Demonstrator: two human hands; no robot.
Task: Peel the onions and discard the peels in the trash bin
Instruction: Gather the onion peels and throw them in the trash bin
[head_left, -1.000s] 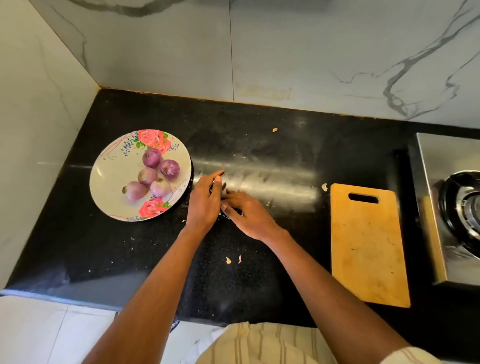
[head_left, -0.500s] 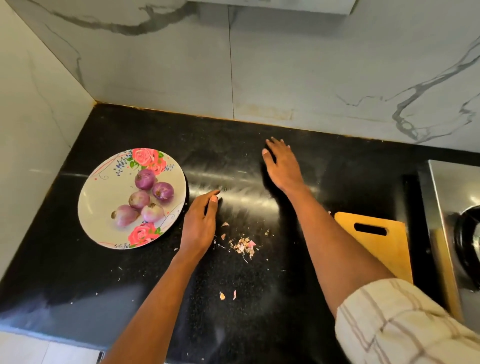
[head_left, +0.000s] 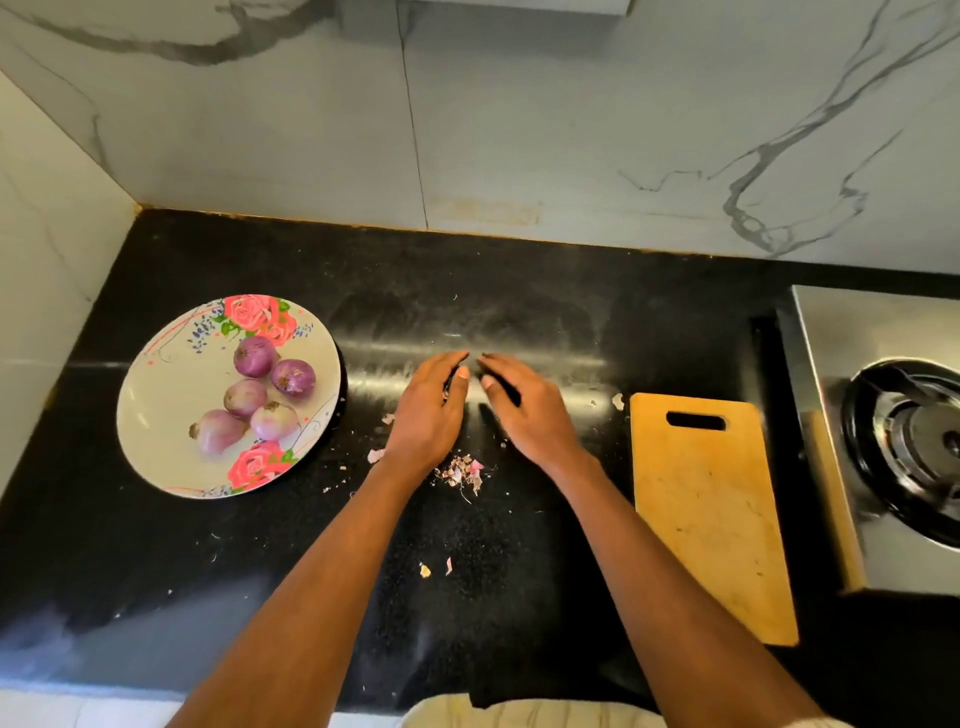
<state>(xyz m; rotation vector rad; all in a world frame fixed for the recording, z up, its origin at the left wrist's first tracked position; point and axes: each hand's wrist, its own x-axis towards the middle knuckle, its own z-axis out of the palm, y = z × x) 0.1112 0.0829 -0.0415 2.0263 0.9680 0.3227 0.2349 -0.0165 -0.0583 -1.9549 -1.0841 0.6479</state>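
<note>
Several peeled purple onions (head_left: 260, 389) lie on a flowered plate (head_left: 161, 395) at the left of the black counter (head_left: 156, 545). My left hand (head_left: 428, 410) and my right hand (head_left: 524, 410) rest edge-down on the counter, fingers straight, fingertips nearly meeting. A small heap of onion peel scraps (head_left: 460, 474) lies just behind the wrists, between my forearms. Two loose peel bits (head_left: 435, 568) lie nearer the front edge, and another scrap (head_left: 375, 455) sits left of my left wrist. No trash bin is in view.
A wooden cutting board (head_left: 711, 519) lies to the right of my hands. A steel gas stove (head_left: 893, 441) stands at the far right. Marble walls close the back and the left side. A peel bit (head_left: 617, 400) lies by the board's corner.
My right hand has come back from the far part of the counter to meet the left hand. The left hand has shifted slightly right. The peel heap stays in place.
</note>
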